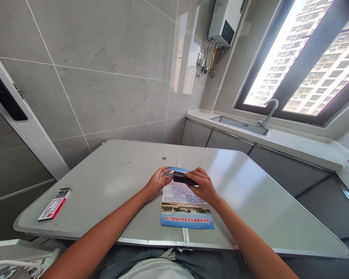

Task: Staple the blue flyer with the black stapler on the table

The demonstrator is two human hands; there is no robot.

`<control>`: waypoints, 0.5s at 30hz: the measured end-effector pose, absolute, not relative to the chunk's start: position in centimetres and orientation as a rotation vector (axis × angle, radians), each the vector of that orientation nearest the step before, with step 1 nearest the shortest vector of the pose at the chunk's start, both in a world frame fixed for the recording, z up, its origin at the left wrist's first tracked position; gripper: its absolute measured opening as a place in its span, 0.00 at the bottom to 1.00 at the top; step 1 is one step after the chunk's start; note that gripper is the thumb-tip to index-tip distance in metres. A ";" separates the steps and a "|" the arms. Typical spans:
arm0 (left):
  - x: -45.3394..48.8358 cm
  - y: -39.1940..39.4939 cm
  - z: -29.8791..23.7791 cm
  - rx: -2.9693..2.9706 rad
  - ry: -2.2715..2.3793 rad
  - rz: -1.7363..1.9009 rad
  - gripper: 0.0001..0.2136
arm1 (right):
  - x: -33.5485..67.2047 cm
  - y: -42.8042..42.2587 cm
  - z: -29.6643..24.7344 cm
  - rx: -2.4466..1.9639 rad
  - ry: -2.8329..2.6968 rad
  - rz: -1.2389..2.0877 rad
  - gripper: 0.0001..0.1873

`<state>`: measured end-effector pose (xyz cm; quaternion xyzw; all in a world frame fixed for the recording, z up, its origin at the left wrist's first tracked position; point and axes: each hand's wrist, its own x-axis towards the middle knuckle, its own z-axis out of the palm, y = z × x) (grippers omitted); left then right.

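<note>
A black stapler with a silver metal part sticking out at its left end is held level above a printed leaflet. My right hand is closed around the black body at its right end. With its fingertips, my left hand pinches the silver part. Beneath the hands, the leaflet lies on the table, with blue bands, a photo strip and lines of text; the hands cover part of its upper half. Just beyond lies a small dark grey strip, likely staples.
The pale folding table has a seam down its middle. A red and white package lies at its left, with small dark bits farther back. Beyond the table's right side runs a counter with a sink and faucet.
</note>
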<state>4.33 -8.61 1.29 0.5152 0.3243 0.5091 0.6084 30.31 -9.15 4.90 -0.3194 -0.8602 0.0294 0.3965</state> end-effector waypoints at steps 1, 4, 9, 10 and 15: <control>4.2 -8.6 1.2 1.118 0.696 1.111 0.35 | 30.1 -9.1 4.7 -0.776 -2.219 -0.029 0.14; 3.7 -8.5 1.3 0.993 0.599 1.003 0.25 | 29.8 -9.2 3.2 -0.751 -2.322 -0.223 0.19; 3.3 -8.4 1.3 0.915 0.568 0.960 0.18 | 30.4 -9.7 1.4 -0.747 -2.385 -0.274 0.25; 3.3 -8.3 1.2 0.918 0.562 0.947 0.17 | 30.5 -9.8 1.3 -0.739 -2.390 -0.292 0.26; 3.3 -8.0 0.9 0.908 0.549 0.988 0.16 | 30.3 -9.6 1.2 -0.734 -2.355 -0.343 0.27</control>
